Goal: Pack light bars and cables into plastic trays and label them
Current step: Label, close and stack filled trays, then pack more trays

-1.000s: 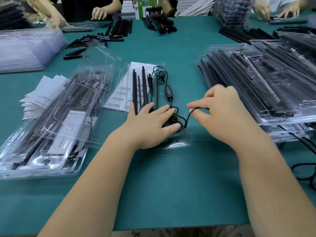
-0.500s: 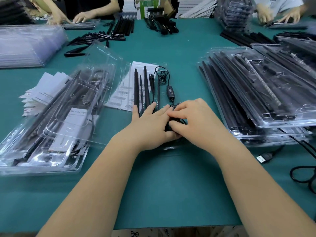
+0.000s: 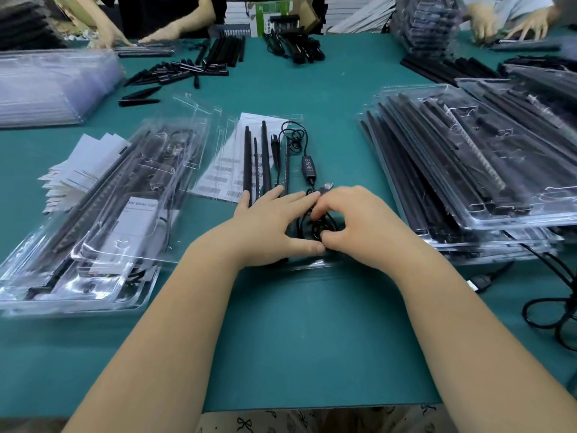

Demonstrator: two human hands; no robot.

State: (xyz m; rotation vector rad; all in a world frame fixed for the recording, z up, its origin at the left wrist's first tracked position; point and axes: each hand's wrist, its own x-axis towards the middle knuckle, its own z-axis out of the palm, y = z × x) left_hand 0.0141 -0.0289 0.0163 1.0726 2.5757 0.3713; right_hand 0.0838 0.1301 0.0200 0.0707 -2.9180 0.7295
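A clear plastic tray (image 3: 298, 118) lies in the middle of the green table, holding black light bars (image 3: 265, 157) and a black cable with an inline controller (image 3: 308, 165). My left hand (image 3: 268, 226) lies flat on the near ends of the bars, fingers straight, thumb against the coiled cable (image 3: 315, 228). My right hand (image 3: 359, 223) curls over that coil and pinches it at the tray's near end. A USB plug (image 3: 326, 187) sticks out just beyond my right fingers.
Filled trays (image 3: 103, 232) are stacked at left beside paper labels (image 3: 81, 164). More trays with bars (image 3: 487, 170) pile up at right. Loose cables (image 3: 562, 295) lie at the right edge. Empty trays (image 3: 46, 85) sit far left. Other people's hands (image 3: 527, 20) work at the far side.
My right hand came in from the right with the cable and now bunches it into a coil against my left hand. The left hand stayed flat on the bars.
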